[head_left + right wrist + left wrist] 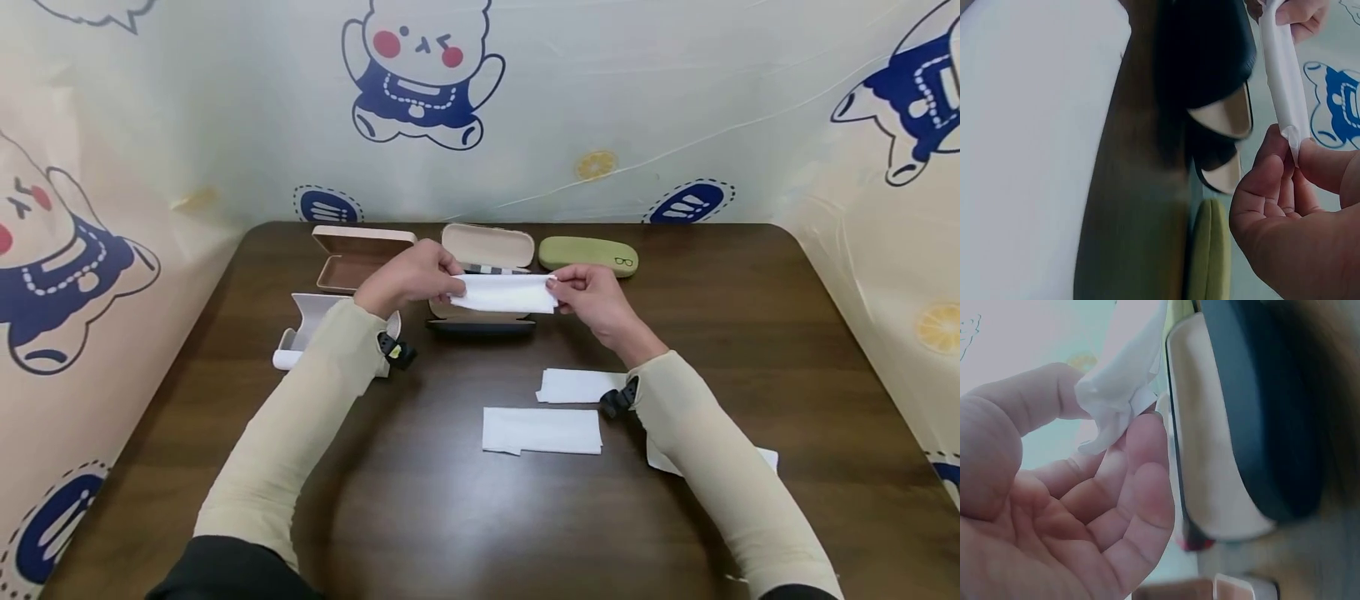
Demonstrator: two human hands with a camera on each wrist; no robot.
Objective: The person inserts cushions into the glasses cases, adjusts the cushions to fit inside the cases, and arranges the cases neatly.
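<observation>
We take the black case (482, 329) as our landmark; it stands open, with its cream lining showing, toward the far side of the table (435, 508). We find the white cloth (506, 293) held up above this case, stretched crosswise between two hands and hiding part of the case's interior in the head view.

The left hand (420, 273) pinches the cloth's left end between thumb and fingers. The right hand (596, 300) pinches the opposite end likewise, its remaining fingers curled toward the palm in the right wrist view.

To the left of the black case we note a brown case (363, 258), lid raised. Nearer the person and also left of the landmark lies an open pale case (309, 315), partly covered by the left sleeve (258, 458). Just right of the landmark is a closed green case (588, 252) with a glasses mark on it.

In front of the black case and to its right, we record two folded cloths (542, 431) lying flat near each other. Farther right, another white piece (767, 458) shows from beneath the right sleeve (720, 450); its full shape is hidden.
</observation>
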